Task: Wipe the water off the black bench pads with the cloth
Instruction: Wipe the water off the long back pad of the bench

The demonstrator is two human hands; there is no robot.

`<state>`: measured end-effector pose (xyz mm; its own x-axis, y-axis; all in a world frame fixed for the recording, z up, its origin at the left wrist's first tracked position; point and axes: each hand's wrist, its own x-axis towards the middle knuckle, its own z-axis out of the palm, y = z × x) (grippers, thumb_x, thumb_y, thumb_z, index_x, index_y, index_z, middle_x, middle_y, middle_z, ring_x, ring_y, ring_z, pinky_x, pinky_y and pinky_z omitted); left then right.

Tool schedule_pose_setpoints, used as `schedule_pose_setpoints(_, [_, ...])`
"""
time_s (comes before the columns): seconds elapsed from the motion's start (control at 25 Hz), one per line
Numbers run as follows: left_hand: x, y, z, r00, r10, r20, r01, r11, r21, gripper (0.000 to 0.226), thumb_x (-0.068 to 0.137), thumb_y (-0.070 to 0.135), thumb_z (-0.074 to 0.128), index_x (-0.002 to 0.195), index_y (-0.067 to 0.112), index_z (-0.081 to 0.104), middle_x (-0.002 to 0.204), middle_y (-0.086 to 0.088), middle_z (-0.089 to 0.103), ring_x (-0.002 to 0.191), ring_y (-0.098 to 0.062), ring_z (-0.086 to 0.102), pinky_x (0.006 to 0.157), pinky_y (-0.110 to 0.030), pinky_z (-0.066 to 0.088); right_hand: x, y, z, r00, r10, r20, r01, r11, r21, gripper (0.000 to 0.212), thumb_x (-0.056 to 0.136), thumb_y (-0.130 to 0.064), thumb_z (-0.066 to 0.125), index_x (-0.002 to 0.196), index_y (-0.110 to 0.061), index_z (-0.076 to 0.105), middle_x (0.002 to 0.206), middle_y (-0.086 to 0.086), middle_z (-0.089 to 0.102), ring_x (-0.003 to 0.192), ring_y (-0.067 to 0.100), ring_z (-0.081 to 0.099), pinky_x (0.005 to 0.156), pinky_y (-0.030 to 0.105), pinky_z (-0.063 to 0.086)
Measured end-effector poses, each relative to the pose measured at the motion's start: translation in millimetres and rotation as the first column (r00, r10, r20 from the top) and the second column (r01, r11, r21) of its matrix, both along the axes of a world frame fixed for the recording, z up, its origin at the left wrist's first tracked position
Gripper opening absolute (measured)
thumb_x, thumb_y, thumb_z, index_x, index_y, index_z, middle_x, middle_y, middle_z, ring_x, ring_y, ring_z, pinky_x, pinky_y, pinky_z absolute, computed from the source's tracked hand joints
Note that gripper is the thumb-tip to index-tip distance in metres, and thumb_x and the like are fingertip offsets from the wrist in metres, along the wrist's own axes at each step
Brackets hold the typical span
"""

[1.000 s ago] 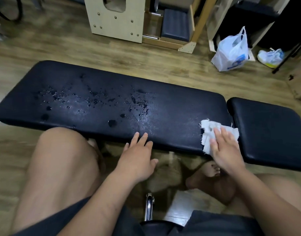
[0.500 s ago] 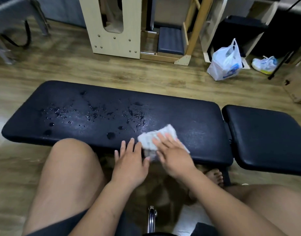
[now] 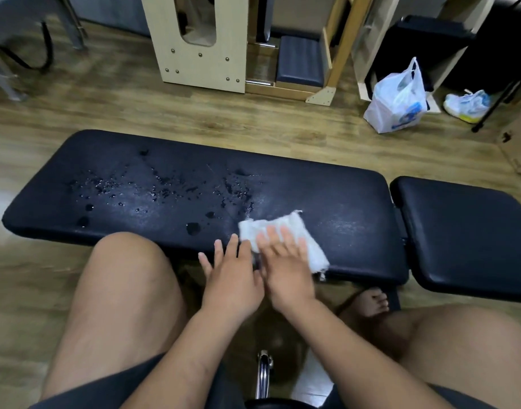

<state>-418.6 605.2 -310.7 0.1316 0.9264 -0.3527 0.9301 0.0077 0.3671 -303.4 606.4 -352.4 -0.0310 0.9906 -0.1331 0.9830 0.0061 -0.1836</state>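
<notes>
A long black bench pad (image 3: 327, 187) lies across the view, with water drops (image 3: 165, 190) scattered over its left and middle part. A shorter black pad (image 3: 465, 231) adjoins it on the right. My right hand (image 3: 286, 264) lies flat on a white cloth (image 3: 300, 228), pressing it onto the long pad near its front edge. My left hand (image 3: 229, 273) rests just left of it on the pad's front edge, fingers spread and holding nothing. The cloth's near left part is hidden under my right hand.
My bare knees (image 3: 126, 278) sit close under the bench front. Behind the bench on the wooden floor stand a pale wooden frame (image 3: 194, 54), a white plastic bag (image 3: 398, 98) and a shoe (image 3: 465, 104). A chrome post (image 3: 263, 373) rises between my legs.
My right hand has slid the cloth leftwards from the right end of the long pad to its middle, beside my left hand. The view has tilted up a little.
</notes>
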Motion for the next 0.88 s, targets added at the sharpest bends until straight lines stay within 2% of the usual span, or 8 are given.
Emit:
schedule_pose_setpoints(0.08, [-4.2, 1.6, 0.0, 0.998, 0.054, 0.023, -0.055, 0.997, 0.046, 0.065, 0.094, 0.017, 0.043, 0.153, 0.019, 0.016, 0.165, -0.003, 0.008, 0.152, -0.027, 0.001, 0.120, -0.057, 0.000, -20.4, 18.0, 4.3, 0.986, 0.169, 0.000, -0.169, 0.984, -0.064, 0.056, 0.100, -0.034, 0.025, 0.154, -0.031, 0.007, 0.162, -0.008, -0.005, 0.149, 0.018, -0.009, 0.119, 0.041, -0.012])
schedule_pose_setpoints(0.2, [-5.3, 2.1, -0.8, 1.000, 0.015, -0.011, -0.015, 0.998, 0.068, 0.061, 0.096, 0.027, 0.046, 0.151, 0.020, 0.020, 0.164, -0.002, 0.007, 0.152, -0.029, 0.000, 0.120, -0.059, 0.001, 33.1, 11.7, 1.6, 0.970, 0.238, -0.045, -0.238, 0.971, 0.014, 0.055, 0.099, -0.042, 0.024, 0.152, -0.030, 0.022, 0.162, -0.008, 0.012, 0.150, 0.016, 0.005, 0.122, 0.039, 0.005])
schedule_pose_setpoints(0.28, [5.2, 1.3, -1.6, 0.997, -0.045, -0.062, 0.046, 0.999, 0.028, 0.063, 0.098, 0.033, 0.045, 0.152, 0.018, 0.016, 0.165, -0.004, 0.000, 0.151, -0.035, -0.007, 0.119, -0.062, 0.000, 93.8, -6.9, -4.4, 0.994, 0.111, 0.021, -0.112, 0.993, 0.042, 0.062, 0.096, -0.047, 0.014, 0.152, -0.024, 0.026, 0.160, -0.003, 0.019, 0.149, 0.019, 0.010, 0.120, 0.044, 0.016])
schedule_pose_setpoints(0.48, [24.6, 4.3, -1.1, 0.991, -0.042, -0.125, 0.045, 0.999, 0.020, 0.059, 0.099, 0.035, 0.042, 0.150, 0.015, 0.019, 0.164, -0.014, 0.002, 0.147, -0.047, -0.008, 0.117, -0.065, -0.002, 199.3, -23.0, -1.6, 0.950, -0.303, 0.078, 0.304, 0.953, 0.007, 0.075, 0.092, -0.061, -0.001, 0.152, -0.023, 0.022, 0.162, 0.002, 0.016, 0.150, 0.024, 0.009, 0.120, 0.048, 0.014])
schedule_pose_setpoints(0.56, [25.4, 7.4, 0.0, 0.984, -0.061, -0.169, 0.067, 0.997, 0.029, 0.059, 0.098, 0.038, 0.042, 0.148, 0.014, 0.023, 0.163, -0.016, 0.005, 0.147, -0.050, -0.003, 0.116, -0.066, -0.004, 165.9, -19.1, 3.9, 0.938, -0.342, 0.057, 0.345, 0.938, -0.040, 0.066, 0.093, -0.052, 0.006, 0.153, -0.028, 0.020, 0.162, -0.001, 0.014, 0.150, 0.026, 0.007, 0.120, 0.050, 0.008])
schedule_pose_setpoints(0.68, [24.8, 12.8, -0.5, 0.976, -0.086, -0.198, 0.089, 0.996, 0.007, 0.063, 0.098, 0.040, 0.041, 0.150, 0.010, 0.021, 0.163, -0.018, 0.005, 0.146, -0.051, -0.001, 0.114, -0.066, -0.006, 69.1, -14.6, 3.9, 0.999, -0.041, 0.032, 0.043, 0.997, -0.070, 0.064, 0.090, -0.049, 0.015, 0.151, -0.031, 0.026, 0.159, -0.002, 0.021, 0.149, 0.029, 0.011, 0.118, 0.052, 0.006])
schedule_pose_setpoints(0.76, [20.4, 15.0, -0.2, 0.980, -0.077, -0.186, 0.081, 0.997, 0.014, 0.059, 0.100, 0.031, 0.036, 0.152, 0.010, 0.019, 0.163, -0.017, 0.008, 0.147, -0.049, 0.001, 0.115, -0.066, -0.005, 24.3, -4.6, -4.7, 0.991, 0.083, 0.106, -0.081, 0.997, -0.018, 0.065, 0.088, -0.047, 0.024, 0.150, -0.029, 0.026, 0.159, 0.002, 0.024, 0.147, 0.034, 0.015, 0.114, 0.054, 0.004])
schedule_pose_setpoints(0.88, [14.8, 14.8, 1.6, 0.979, -0.085, -0.187, 0.096, 0.994, 0.049, 0.055, 0.100, 0.022, 0.031, 0.153, 0.013, 0.016, 0.164, -0.011, 0.008, 0.148, -0.045, 0.000, 0.114, -0.066, -0.007, 6.9, 21.6, -6.0, 0.985, 0.013, 0.170, 0.007, 0.994, -0.113, 0.072, 0.083, -0.049, 0.002, 0.153, -0.032, -0.001, 0.163, 0.001, -0.006, 0.148, 0.033, -0.011, 0.115, 0.054, -0.010])
